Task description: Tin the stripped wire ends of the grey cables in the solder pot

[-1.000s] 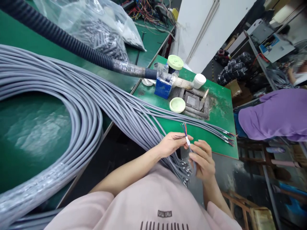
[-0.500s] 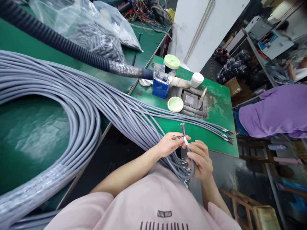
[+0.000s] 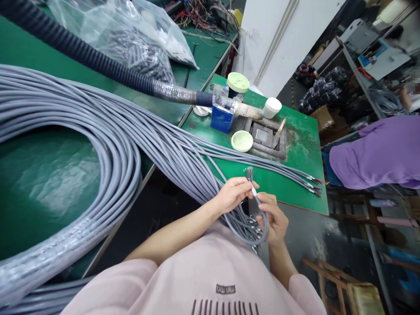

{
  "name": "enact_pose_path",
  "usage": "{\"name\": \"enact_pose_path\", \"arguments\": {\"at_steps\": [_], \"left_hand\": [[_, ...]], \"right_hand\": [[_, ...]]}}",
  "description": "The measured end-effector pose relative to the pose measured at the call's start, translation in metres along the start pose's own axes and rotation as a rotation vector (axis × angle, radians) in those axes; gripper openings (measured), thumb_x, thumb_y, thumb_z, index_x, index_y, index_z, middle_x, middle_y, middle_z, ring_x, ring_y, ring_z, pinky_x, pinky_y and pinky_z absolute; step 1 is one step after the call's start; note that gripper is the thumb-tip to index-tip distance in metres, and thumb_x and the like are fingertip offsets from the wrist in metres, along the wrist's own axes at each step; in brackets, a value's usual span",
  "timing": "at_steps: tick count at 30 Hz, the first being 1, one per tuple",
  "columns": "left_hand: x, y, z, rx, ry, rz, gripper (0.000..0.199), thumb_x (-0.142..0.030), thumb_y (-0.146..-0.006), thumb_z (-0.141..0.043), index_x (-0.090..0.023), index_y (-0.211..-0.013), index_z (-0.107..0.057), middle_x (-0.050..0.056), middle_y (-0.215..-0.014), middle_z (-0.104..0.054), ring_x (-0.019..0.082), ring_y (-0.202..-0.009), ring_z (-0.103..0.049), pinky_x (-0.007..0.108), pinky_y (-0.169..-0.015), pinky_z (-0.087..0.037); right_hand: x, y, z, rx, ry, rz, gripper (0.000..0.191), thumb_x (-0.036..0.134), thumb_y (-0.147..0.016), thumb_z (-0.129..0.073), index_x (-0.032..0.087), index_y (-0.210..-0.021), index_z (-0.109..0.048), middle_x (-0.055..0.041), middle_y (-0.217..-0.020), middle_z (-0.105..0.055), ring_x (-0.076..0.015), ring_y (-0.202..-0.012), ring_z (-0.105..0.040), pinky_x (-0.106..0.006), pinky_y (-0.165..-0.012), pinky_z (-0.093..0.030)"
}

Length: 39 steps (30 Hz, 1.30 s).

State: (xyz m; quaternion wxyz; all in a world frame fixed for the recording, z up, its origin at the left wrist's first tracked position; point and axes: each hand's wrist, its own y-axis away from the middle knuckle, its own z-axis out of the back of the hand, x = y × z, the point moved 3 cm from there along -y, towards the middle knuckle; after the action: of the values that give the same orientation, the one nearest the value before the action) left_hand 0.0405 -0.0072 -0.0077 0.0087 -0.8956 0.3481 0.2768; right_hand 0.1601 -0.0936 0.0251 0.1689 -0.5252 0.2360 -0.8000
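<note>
One grey cable [image 3: 264,227] bends up in a loop in front of my chest, its end pointing away from me. Thin coloured wires [image 3: 250,174] fan out of that end above a white sleeve [image 3: 254,191]. My left hand [image 3: 235,192] pinches the wires at the sleeve between thumb and fingers. Just below, my right hand [image 3: 273,216] is closed round the grey cable, fingers curled. Other cable ends hang in a bunch [image 3: 252,223] behind the loop. A large coil of grey cables [image 3: 121,162] lies to the left, running towards my hands.
On the green bench [image 3: 203,127] a black hose [image 3: 108,63] ends by a blue box [image 3: 221,118] and a square solder pot [image 3: 263,134]. A pale green lid [image 3: 242,141] and white tub [image 3: 272,107] stand close. Several cables [image 3: 282,168] cross the bench. A person in purple [image 3: 374,151] is at right.
My right hand has shifted slightly and its fingers have closed more round the cable. My left fingers have moved up to the base of the wires, which now sit closer together.
</note>
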Motion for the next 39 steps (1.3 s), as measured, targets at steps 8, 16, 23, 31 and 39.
{"name": "enact_pose_path", "arguments": {"at_steps": [8,16,23,31,39], "left_hand": [[0.001,0.001,-0.001,0.016,-0.053,-0.017,0.044,-0.050,-0.066,-0.078,-0.013,-0.053,-0.056,-0.002,-0.049,-0.049,0.007,-0.047,-0.042,0.023,-0.052,-0.033],[-0.025,-0.002,-0.001,0.106,-1.011,-0.254,0.034,-0.045,-0.086,-0.060,-0.014,-0.093,-0.073,0.006,-0.080,-0.068,0.015,-0.073,-0.059,0.029,-0.072,-0.044],[-0.073,-0.024,0.010,-0.060,-1.935,-0.589,0.030,-0.030,-0.093,-0.049,-0.017,-0.114,-0.066,0.011,-0.110,-0.068,0.024,-0.101,-0.055,0.038,-0.086,-0.040],[-0.058,-0.050,-0.016,-0.069,-2.344,-0.531,0.030,-0.026,-0.087,-0.058,-0.014,-0.114,-0.059,0.014,-0.111,-0.061,0.029,-0.102,-0.054,0.038,-0.079,-0.039],[-0.057,-0.052,-0.034,0.043,-2.431,-0.503,0.012,-0.022,-0.089,-0.053,-0.012,-0.094,-0.058,0.012,-0.091,-0.062,0.027,-0.091,-0.060,0.035,-0.071,-0.041]], "right_hand": [[0.004,0.008,-0.012,0.108,0.038,0.054,0.029,0.022,-0.086,-0.060,0.027,-0.114,-0.061,-0.0094,-0.119,-0.068,-0.0260,-0.108,-0.063,-0.052,-0.090,-0.052],[0.017,0.046,0.101,-0.093,0.788,-0.001,0.025,0.009,-0.077,-0.062,0.024,-0.094,-0.071,-0.0064,-0.098,-0.072,-0.0271,-0.096,-0.066,-0.052,-0.090,-0.049],[0.010,0.078,0.121,-0.388,0.679,-0.308,0.015,0.013,-0.081,-0.057,0.021,-0.076,-0.068,-0.0047,-0.081,-0.069,-0.0229,-0.078,-0.066,-0.042,-0.078,-0.053],[-0.024,0.028,0.006,0.012,0.085,-0.521,0.017,0.014,-0.084,-0.054,0.020,-0.084,-0.070,-0.0045,-0.088,-0.071,-0.0166,-0.079,-0.067,-0.029,-0.071,-0.054],[-0.044,0.007,-0.027,-0.014,-0.720,-0.902,0.035,0.039,-0.085,-0.062,0.018,-0.112,-0.062,-0.0073,-0.090,-0.073,-0.0132,-0.059,-0.064,-0.024,-0.046,-0.052]]}}
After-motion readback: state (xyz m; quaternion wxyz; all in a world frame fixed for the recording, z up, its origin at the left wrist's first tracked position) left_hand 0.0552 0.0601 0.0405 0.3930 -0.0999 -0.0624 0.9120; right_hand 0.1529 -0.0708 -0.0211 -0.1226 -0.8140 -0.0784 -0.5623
